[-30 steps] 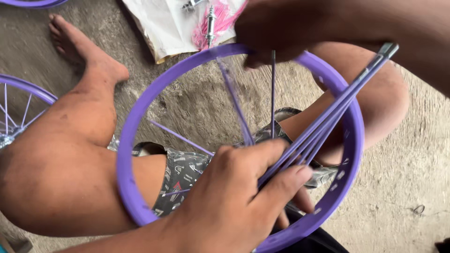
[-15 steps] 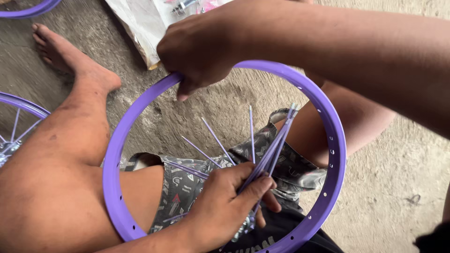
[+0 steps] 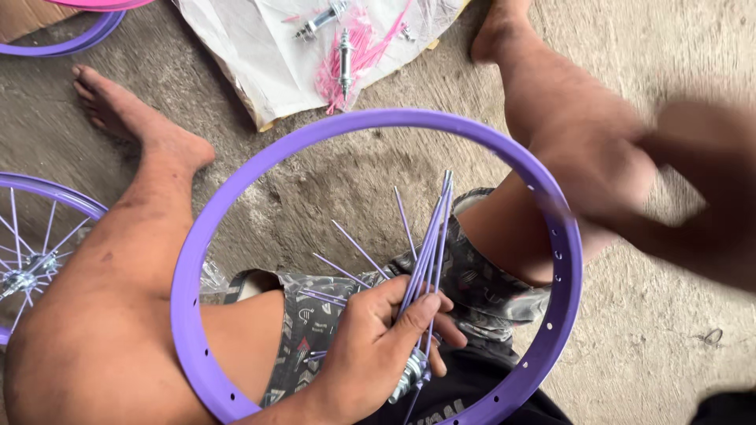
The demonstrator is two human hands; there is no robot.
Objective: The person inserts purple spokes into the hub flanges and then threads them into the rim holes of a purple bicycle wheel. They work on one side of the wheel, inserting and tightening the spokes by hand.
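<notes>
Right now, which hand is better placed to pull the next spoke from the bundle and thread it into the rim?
Probably the right hand: it looks empty, though blurred, beside the purple rim. The left hand is closed around the purple spoke bundle and the hub, so it cannot let go.

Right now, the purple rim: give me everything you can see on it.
The purple rim is a bare hoop, painted and metal-looking, with small spoke holes along its inner face. It lies tilted across the seated person's lap and knees, above the concrete floor. It carries no tyre. The left hand inside it grips a bundle of purple spokes at a hub. The right hand is blurred near the rim's right side; contact is unclear.
</notes>
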